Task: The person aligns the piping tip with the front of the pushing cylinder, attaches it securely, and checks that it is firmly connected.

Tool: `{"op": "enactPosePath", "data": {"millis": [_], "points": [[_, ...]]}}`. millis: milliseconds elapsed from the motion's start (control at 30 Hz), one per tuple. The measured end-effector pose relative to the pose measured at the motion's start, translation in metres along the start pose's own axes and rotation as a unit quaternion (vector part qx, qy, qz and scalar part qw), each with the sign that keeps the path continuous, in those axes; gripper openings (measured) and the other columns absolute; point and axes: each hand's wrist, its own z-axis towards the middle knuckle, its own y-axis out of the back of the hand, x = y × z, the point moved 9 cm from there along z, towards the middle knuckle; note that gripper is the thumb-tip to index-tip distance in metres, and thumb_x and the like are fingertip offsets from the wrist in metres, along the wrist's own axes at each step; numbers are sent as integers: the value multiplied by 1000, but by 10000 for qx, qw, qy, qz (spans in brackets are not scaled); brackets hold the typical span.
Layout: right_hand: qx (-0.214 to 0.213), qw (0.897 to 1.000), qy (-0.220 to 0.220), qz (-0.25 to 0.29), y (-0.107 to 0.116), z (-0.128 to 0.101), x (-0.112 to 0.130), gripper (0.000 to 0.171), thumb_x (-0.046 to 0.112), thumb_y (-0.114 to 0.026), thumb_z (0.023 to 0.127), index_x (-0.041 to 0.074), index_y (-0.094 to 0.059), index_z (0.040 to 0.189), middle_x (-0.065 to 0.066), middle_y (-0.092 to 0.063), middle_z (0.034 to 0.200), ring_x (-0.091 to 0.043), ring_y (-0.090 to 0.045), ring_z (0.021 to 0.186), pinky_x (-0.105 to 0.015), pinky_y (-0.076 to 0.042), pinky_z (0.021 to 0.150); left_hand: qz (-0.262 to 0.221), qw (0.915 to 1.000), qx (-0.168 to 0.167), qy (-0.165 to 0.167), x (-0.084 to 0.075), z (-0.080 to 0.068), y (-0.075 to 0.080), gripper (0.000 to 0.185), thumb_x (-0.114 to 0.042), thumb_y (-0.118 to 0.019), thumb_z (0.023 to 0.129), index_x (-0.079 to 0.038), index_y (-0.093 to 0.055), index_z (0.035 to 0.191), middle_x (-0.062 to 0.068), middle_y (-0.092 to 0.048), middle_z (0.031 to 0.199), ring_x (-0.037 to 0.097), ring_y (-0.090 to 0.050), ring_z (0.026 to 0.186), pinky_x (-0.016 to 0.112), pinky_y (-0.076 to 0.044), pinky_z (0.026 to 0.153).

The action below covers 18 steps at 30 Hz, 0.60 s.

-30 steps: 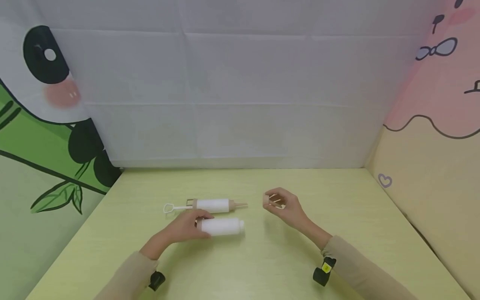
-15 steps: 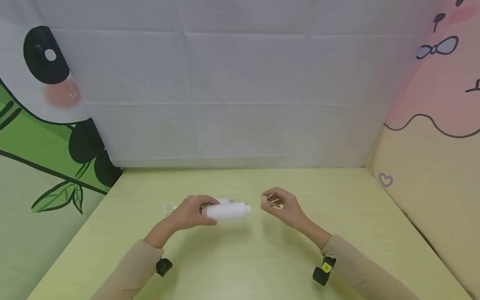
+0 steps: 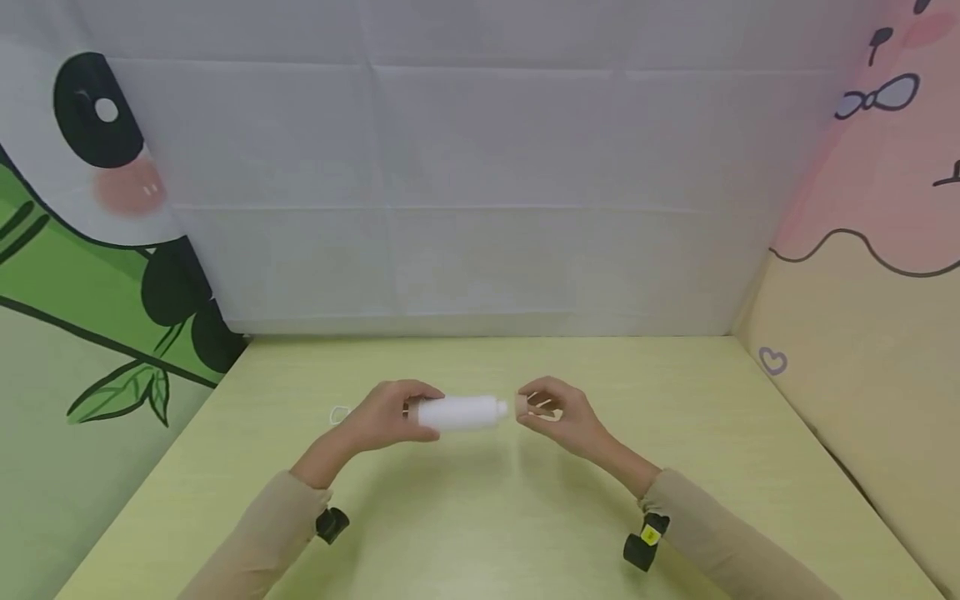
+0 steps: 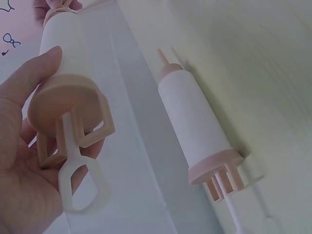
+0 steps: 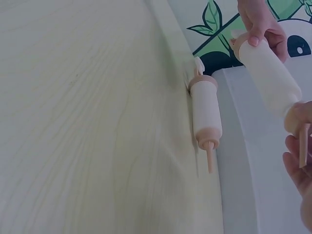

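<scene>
Above the green table [image 3: 525, 533], the left hand [image 3: 382, 414] grips a white tube [image 3: 461, 412] by its plunger end, while the right hand [image 3: 558, 412] pinches a pink cap [image 3: 521, 404] at its tip. Second tube [image 4: 195, 126] lies behind. No writing shows.

Held white syringe [image 5: 270, 73], tip at right-hand nozzle cap [image 5: 295, 118].

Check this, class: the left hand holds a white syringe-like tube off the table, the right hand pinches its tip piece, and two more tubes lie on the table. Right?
Not quite: only one more tube lies on the table, as the right wrist view shows. The rest stands.
</scene>
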Motion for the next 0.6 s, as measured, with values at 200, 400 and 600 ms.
{"op": "enactPosePath", "data": {"millis": [200, 400, 600], "points": [[53, 9999, -87, -4, -3, 1, 1, 27, 0, -69, 77, -2, -61, 103, -15, -63, 97, -28, -60, 86, -41, -51, 71, -151, 9999, -17, -37, -3, 2, 0, 47, -20, -79, 69, -4, -62, 110, 10, -61, 107, 19, -58, 87, 28, -49, 67], [70, 9999, -138, 4, -5, 2, 0, 28, 1, -70, 76, -1, -62, 103, -14, -64, 97, -27, -61, 86, -37, -52, 71, -250, 9997, -17, -42, -4, 2, 0, 46, -19, -79, 69, -4, -62, 110, 10, -61, 107, 19, -58, 87, 28, -49, 68], [45, 9999, -77, 48, -6, 3, 2, 28, 0, -70, 76, -2, -62, 102, -15, -63, 98, -27, -61, 86, -36, -52, 71, -235, 9997, -48, -43, -4, 2, 1, 46, -19, -79, 69, -6, -63, 110, 8, -62, 107, 18, -58, 87, 28, -49, 67]]}}
